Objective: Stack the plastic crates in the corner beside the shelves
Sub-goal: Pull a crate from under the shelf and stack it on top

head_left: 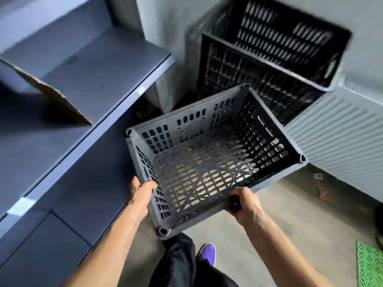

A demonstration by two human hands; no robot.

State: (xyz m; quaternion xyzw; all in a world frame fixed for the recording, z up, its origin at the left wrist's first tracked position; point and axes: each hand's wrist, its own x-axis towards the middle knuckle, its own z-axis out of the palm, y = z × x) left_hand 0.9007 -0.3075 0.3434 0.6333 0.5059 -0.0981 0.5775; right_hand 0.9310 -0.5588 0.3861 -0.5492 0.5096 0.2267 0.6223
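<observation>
Mid-carry, the person's left hand (pixel 143 190) grips the grey crate (pixel 207 162) by its side wall and the right hand (pixel 244 204) by its near rim, holding it aloft near the black crate (pixel 259 79) in the corner beside the shelves (pixel 93 69); next, probably, raise and seat it squarely on top.

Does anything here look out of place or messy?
A loose cardboard sheet sits askew on the shelf, its corner near the front edge. Small scraps, one orange, litter the floor by the radiator. The grey crate is tilted, held by the left hand and right hand.
</observation>
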